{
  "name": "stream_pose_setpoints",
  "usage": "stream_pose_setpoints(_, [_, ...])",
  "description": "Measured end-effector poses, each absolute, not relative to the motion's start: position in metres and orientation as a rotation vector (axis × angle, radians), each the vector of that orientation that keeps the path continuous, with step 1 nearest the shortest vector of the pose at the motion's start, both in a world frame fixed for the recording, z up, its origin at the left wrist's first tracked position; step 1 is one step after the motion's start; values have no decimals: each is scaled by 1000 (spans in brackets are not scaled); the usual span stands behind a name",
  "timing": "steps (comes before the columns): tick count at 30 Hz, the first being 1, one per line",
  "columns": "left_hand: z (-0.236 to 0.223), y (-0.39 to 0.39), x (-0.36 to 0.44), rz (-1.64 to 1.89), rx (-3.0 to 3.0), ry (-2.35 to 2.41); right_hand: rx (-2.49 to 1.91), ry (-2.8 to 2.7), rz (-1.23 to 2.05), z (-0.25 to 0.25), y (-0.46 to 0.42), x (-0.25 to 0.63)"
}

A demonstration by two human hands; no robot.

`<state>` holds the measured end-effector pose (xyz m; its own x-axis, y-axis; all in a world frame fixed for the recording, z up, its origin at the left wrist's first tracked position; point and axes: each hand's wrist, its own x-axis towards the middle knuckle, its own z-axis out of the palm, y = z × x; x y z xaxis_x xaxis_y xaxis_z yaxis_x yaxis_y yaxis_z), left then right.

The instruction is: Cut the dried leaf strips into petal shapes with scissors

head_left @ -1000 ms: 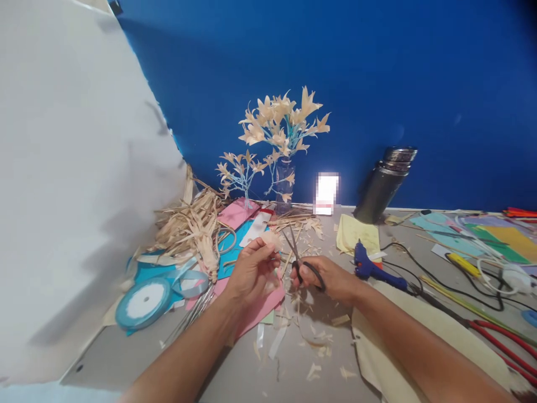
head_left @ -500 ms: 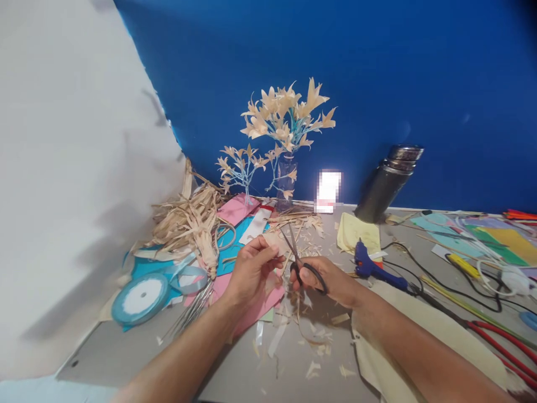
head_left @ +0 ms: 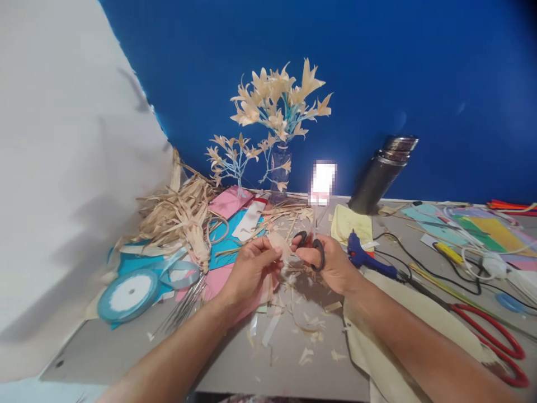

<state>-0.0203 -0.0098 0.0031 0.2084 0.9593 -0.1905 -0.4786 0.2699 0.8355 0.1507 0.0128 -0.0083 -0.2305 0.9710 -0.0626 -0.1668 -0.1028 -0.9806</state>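
My left hand (head_left: 255, 266) pinches a small pale piece of husk (head_left: 278, 244) between thumb and fingers. Just right of it, my right hand (head_left: 329, 263) is closed around the black-handled scissors (head_left: 318, 254), whose blades point away from me, apart from the husk. The right fingertips come close to the husk's edge; whether they touch it I cannot tell. Trimmed scraps (head_left: 308, 355) lie scattered on the table beneath both hands. Behind them stands a glass bottle (head_left: 280, 168) holding flowers made of pale husk (head_left: 281, 95) on light blue stems.
On the left are a dried husk bundle (head_left: 176, 215), a blue ribbon roll (head_left: 128, 291) and thin wires (head_left: 184, 305). To the right lie a blue glue gun (head_left: 369, 260), red-handled cutters (head_left: 495, 330) and cables. A dark flask (head_left: 381, 176) stands near the wall.
The scissors have turned in my right hand; their blades swung away from the husk, toward the back. My left hand keeps its pinch on the husk. The view has shifted slightly.
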Motion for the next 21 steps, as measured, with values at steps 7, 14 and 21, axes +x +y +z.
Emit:
stream_pose_setpoints(7, [5, -14, -17, 1062, 798, 850, -1074, -1292, 1477, -5, 10, 153])
stream_pose_setpoints(14, [3, -13, -18, 992, 776, 819, -1158, -1414, 1243, -10, 20, 161])
stream_pose_setpoints(21, [6, -13, -20, 1030, 774, 790, -1396, -1685, 980, -15, 43, 182])
